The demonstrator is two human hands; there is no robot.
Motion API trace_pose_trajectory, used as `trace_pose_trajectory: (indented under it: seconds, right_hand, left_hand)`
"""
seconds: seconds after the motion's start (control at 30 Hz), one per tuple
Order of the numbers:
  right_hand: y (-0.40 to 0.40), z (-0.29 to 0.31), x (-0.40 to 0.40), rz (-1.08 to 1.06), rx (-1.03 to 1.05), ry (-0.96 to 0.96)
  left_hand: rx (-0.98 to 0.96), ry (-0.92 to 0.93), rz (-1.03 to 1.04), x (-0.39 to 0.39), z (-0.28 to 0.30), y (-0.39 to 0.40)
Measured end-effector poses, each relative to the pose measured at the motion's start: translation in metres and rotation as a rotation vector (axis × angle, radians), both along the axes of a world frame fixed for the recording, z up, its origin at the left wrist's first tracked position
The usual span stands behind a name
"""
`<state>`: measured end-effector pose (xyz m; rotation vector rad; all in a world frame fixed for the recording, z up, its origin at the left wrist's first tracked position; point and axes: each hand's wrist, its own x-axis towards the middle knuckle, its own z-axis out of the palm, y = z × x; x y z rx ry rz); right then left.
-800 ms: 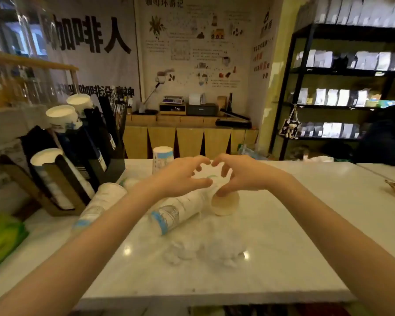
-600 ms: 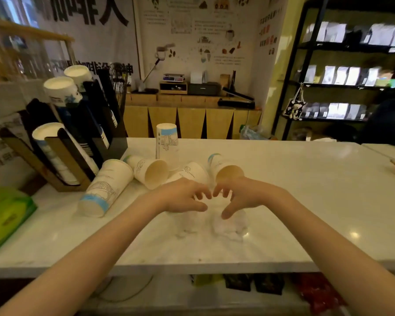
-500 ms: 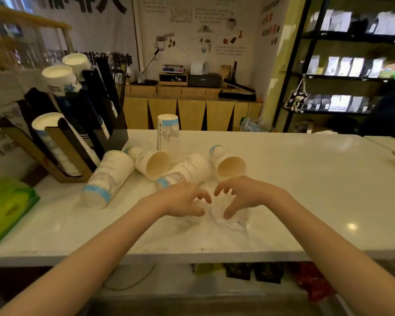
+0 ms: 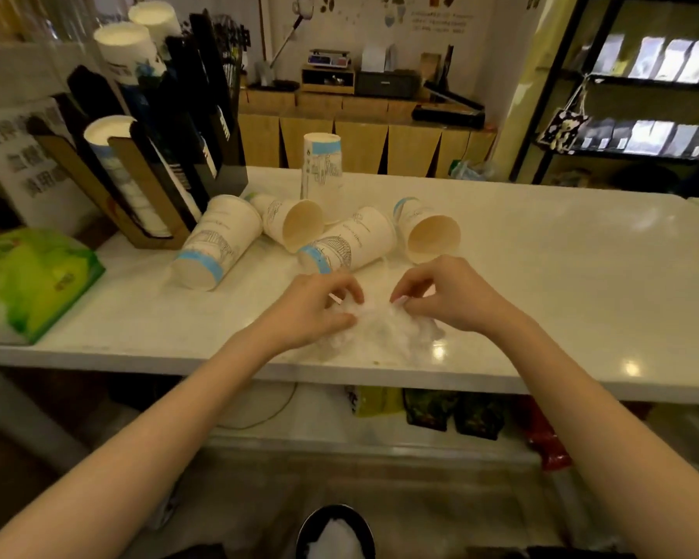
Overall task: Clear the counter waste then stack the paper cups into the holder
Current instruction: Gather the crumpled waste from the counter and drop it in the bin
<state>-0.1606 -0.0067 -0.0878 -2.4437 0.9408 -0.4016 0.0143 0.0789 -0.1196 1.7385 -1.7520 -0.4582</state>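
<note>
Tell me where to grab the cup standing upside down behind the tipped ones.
Take the upside-down cup around its upper wall near the closed base, coming from above. It stands alone, narrow end up, while the tipped cups crowd its foot, so a low side approach would likely knock them.

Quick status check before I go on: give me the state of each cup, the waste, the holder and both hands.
Upright cup: standing upside down.
Four cups: lying on their sides, unstacked.
Crumpled waste: on the counter, being gathered.
Holder: loaded with stacked cups.
Left hand: pinching waste.
Right hand: pinching waste.
</note>
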Motion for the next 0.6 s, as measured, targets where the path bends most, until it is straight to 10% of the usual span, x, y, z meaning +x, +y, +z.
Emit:
trace_pose_trajectory:
  seconds: [0.33, 0.6]
  right_hand:
    - [0.070, -0.087, -0.032, 0.320, 0.612, 0.114]
    - [0.097, -0.356, -0.026, -0.187, 0.735, -0.079]
  left_hand:
    - [0.273, 0.255, -0.005, -0.030, -0.073, 0.081]
    - [0.581, 0.433, 0.285, -0.044, -0.307, 0.132]
